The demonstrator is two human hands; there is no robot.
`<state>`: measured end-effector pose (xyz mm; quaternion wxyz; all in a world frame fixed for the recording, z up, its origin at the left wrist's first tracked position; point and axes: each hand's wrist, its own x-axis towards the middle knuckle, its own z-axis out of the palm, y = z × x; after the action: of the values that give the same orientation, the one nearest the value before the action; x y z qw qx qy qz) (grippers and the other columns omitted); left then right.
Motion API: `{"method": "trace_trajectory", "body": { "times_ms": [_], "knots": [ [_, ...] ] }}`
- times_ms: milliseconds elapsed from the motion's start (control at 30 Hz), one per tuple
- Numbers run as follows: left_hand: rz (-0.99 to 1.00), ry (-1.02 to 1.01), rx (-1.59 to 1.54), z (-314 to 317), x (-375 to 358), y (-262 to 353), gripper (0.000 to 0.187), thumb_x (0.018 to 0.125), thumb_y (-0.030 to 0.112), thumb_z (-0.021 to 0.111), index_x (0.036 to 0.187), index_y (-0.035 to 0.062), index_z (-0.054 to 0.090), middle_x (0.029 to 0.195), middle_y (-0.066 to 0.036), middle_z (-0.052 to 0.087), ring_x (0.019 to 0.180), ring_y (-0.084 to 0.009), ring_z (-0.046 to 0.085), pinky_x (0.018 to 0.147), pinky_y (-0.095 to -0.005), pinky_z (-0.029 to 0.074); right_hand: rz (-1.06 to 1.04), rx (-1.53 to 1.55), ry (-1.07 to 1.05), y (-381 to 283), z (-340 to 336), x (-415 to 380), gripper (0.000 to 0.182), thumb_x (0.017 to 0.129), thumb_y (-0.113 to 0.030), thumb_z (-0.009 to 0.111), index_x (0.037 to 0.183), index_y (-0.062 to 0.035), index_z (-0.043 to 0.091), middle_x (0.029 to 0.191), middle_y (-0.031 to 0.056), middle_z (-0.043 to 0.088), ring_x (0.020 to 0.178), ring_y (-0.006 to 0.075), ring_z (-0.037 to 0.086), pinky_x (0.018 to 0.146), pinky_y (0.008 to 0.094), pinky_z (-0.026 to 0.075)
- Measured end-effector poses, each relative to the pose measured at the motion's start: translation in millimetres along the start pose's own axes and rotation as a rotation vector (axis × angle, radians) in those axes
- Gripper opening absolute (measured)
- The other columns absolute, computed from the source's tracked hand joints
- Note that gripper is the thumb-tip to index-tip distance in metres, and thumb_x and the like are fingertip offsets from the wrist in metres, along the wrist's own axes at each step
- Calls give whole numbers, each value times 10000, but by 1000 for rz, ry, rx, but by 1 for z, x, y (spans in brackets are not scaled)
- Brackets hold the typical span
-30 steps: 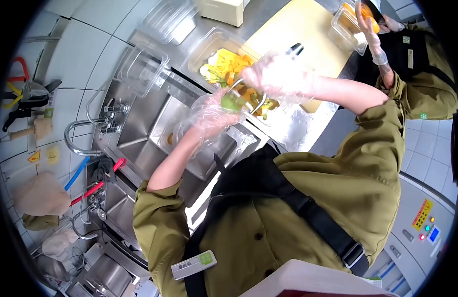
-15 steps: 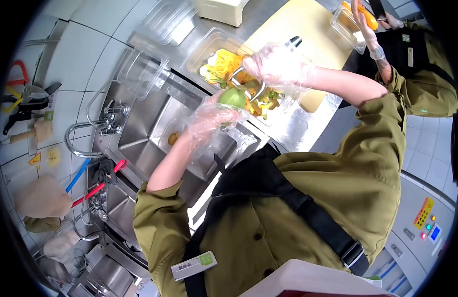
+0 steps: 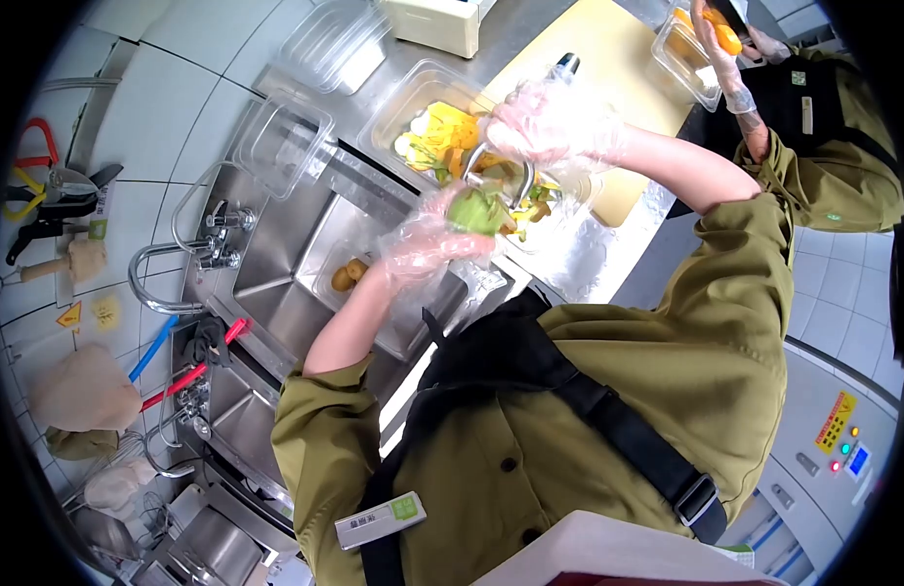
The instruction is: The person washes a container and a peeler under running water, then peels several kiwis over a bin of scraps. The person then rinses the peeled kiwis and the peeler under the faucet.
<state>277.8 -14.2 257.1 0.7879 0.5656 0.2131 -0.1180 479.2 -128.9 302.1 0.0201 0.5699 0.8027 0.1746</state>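
I am gripping a rounded green vegetable (image 3: 478, 211) with the left hand (image 3: 425, 242), its fingers closing around the lower side, and I am holding it just above the near edge of the worktop (image 3: 589, 269). With the right hand (image 3: 545, 127) I am holding a peeler (image 3: 526, 182), its dark handle end sticking out past the fingers and its metal prongs pointing down at the vegetable. Both hands are wearing clear plastic gloves. The vegetable is blurring, so I cannot tell whether the blade is touching it.

Beneath the peeler, green and orange-brown peelings (image 3: 540, 195) are lying in a loose heap. Just beyond the hands, a clear tub (image 3: 413, 86) is holding yellow strips (image 3: 442, 135). A pale cutting board (image 3: 559, 44) is lying on the worktop beyond the right hand. Under the left forearm, brown rounded items (image 3: 348, 274) are resting in the steel sink (image 3: 276, 262), and an upright clear container (image 3: 267, 137) is standing near the tap (image 3: 149, 276).

At the upper right, I am seeing a co-worker's gloved hand (image 3: 711, 47) near an orange vegetable (image 3: 727, 41), above another clear container (image 3: 678, 66).
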Motion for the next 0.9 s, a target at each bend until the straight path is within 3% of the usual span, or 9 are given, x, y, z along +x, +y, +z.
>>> {"method": "trace_trajectory", "body": {
  "times_ms": [133,267,367,500,633,733,767,867,900],
  "knots": [
    [331,-48,433,-1,0,10,585,654,86,724,1191,81,493,1080,-32,552,962,-131,528,815,-270,444,107,-7,34,17,15,-11,137,704,-145,552,753,-57,460,594,74,501,534,250,557,476,342,451],
    [221,106,656,-7,13,-6,605,624,153,712,1179,87,482,1108,-98,525,1044,-212,500,906,-319,399,42,130,19,-3,-10,3,139,703,-153,550,767,-66,462,587,60,493,521,230,552,473,340,459],
    [123,32,518,6,-3,15,593,617,159,706,1165,90,493,1095,-111,539,1031,-232,516,898,-327,406,-45,64,-49,-5,4,6,137,723,-144,536,789,-63,448,577,58,484,511,227,553,457,337,455],
    [289,104,618,0,2,-1,619,610,165,710,1176,57,486,1094,-139,551,1013,-264,535,881,-340,418,34,-32,57,15,14,-7,119,721,-135,521,771,-75,430,550,36,459,502,208,559,431,335,449],
    [221,197,660,-2,11,-5,659,604,198,723,1201,76,471,1095,-147,553,1037,-271,528,896,-340,412,-56,29,105,-8,-2,6,143,724,-146,535,808,-60,457,562,52,481,486,208,551,434,314,450],
    [363,227,603,-4,9,-16,577,634,50,693,1178,53,500,1038,-30,574,941,-114,528,844,-259,425,134,-45,-57,17,17,-13,149,726,-155,537,804,-57,456,576,55,486,486,189,555,430,317,445],
    [316,194,540,0,7,-5,571,633,52,708,1166,42,504,1030,-33,572,942,-122,529,852,-265,423,138,-7,-57,16,13,-15,160,771,-155,551,880,-49,501,633,76,524,516,199,563,452,337,447],
    [286,151,472,-9,15,-12,683,608,170,731,1223,61,455,1095,-119,563,1018,-225,536,888,-325,419,402,680,-60,-9,4,-5,216,823,-247,562,928,-61,529,656,138,538,581,282,570,511,369,451],
    [252,158,493,-10,15,-7,682,609,166,731,1221,50,454,1088,-120,562,1010,-212,536,882,-319,421,470,1038,-213,-12,-8,0,315,825,-299,578,1031,-61,558,779,147,589,705,296,588,620,354,474]
  ]
}}
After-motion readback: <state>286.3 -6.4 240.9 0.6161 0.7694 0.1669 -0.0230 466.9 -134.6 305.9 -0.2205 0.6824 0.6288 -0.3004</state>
